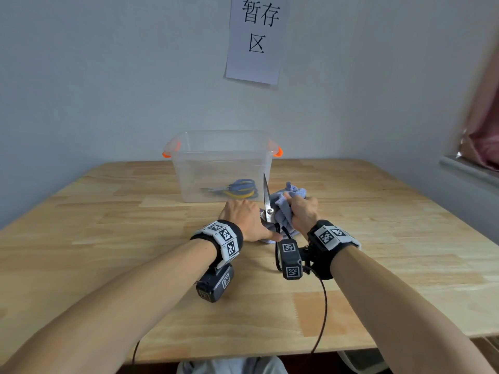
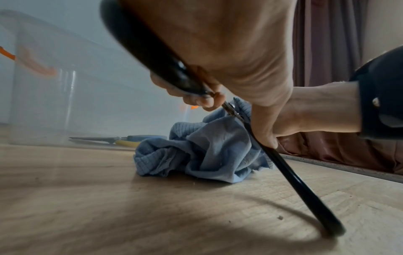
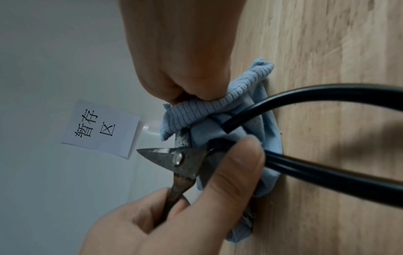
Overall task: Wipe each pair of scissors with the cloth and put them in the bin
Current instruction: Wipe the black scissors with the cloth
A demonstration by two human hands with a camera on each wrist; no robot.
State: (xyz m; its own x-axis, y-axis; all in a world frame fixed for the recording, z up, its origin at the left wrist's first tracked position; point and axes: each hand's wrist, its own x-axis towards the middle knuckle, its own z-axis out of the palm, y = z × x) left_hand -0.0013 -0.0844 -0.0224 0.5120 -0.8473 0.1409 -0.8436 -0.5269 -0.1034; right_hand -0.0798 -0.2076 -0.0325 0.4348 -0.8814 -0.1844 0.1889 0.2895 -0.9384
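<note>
On the wooden table, before the clear bin in which blue-and-yellow scissors lie, black-handled scissors are gripped upright by the left hand, while the blue cloth is bunched against them in the right hand's closed fingers.

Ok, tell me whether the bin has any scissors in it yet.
Yes: scissors with blue and yellow handles lie on the bin's floor, seen through its clear wall.
</note>
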